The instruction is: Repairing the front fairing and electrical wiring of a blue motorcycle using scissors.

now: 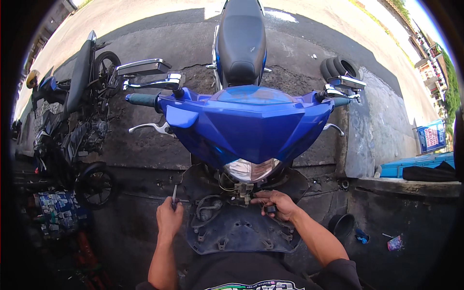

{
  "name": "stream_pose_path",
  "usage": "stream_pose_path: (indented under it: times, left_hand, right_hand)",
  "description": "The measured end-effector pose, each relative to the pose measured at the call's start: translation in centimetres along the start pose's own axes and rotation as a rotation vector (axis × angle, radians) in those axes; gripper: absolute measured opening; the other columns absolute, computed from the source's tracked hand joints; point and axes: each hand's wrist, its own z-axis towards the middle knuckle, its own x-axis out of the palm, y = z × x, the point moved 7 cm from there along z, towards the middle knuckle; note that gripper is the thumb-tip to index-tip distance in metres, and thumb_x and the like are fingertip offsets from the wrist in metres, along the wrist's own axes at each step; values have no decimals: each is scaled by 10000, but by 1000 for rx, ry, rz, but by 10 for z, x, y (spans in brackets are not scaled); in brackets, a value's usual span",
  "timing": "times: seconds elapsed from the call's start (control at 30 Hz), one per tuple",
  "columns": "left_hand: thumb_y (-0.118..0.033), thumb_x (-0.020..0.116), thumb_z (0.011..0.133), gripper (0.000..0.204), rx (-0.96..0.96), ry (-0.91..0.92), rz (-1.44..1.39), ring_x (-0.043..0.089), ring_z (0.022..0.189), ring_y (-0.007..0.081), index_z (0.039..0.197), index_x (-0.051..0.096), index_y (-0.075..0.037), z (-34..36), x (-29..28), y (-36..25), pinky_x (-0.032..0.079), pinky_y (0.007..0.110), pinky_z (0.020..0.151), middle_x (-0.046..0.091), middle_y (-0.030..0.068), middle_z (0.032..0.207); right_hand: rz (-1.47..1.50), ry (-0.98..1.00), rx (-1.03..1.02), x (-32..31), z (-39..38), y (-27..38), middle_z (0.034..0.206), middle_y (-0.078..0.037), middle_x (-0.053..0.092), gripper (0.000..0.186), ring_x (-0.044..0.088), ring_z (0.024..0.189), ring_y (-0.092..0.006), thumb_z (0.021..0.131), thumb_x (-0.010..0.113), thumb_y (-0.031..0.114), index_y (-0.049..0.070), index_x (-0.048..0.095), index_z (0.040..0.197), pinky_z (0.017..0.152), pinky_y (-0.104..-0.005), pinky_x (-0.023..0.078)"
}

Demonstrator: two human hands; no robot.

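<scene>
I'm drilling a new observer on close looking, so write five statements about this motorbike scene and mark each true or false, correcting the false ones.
1. The left hand holds a slim metal-tipped tool. True.
2. The right hand rests on the black seat. False: the right hand is below the headlight in the picture, and the seat is well away from it.
3. The front fairing is red. False: the front fairing is blue.
4. Stacked tyres lie in the upper right of the picture. True.
5. A black basin is to the left of the left hand. False: the black basin is to the right of the right hand.
</scene>
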Motion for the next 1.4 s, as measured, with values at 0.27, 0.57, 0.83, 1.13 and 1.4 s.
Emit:
stream_pose_path:
  times: [0.27,0.57,0.83,1.13,1.4]
  left_hand:
    - [-96,466,964,197,-72,453,-563,496,635,76,989,632,8,-57,106,-117,415,248,586,546,-17,714]
    - [-248,489,991,292,-242,352,-334,580,653,182,970,627,8,-55,163,-68,466,348,632,595,109,696]
    - [-186,546,1008,214,-158,419,-535,548,676,84,962,628,7,-55,147,-80,479,247,542,589,21,775]
    - [-135,453,1033,189,238,-327,-779,567,751,113,999,583,-2,-46,-11,-70,491,278,737,573,42,818]
    - [-166,542,988,207,-238,-526,-660,553,674,94,897,628,-1,-42,-1,133,461,263,587,603,36,735]
  right_hand:
    - [-83,1,-25,6,-4,1,1250,-163,643,634,657,716,-172,796,431,-2,-94,396,1422,469,-229,430]
    - [-255,-44,-17,-4,-4,-12,1218,-94,664,550,643,722,-114,847,454,27,-36,471,1394,513,-219,444]
    - [-341,-82,-28,-6,-5,-9,1141,-75,693,481,645,713,-103,881,503,86,-14,541,1349,488,-222,441]
    - [-378,-101,-24,-6,-4,-9,1129,-67,694,489,640,754,-104,870,506,82,-3,543,1350,528,-230,455]
    - [-595,-161,7,16,0,-9,1075,-119,700,427,633,797,-131,874,516,49,-54,558,1286,589,-263,488]
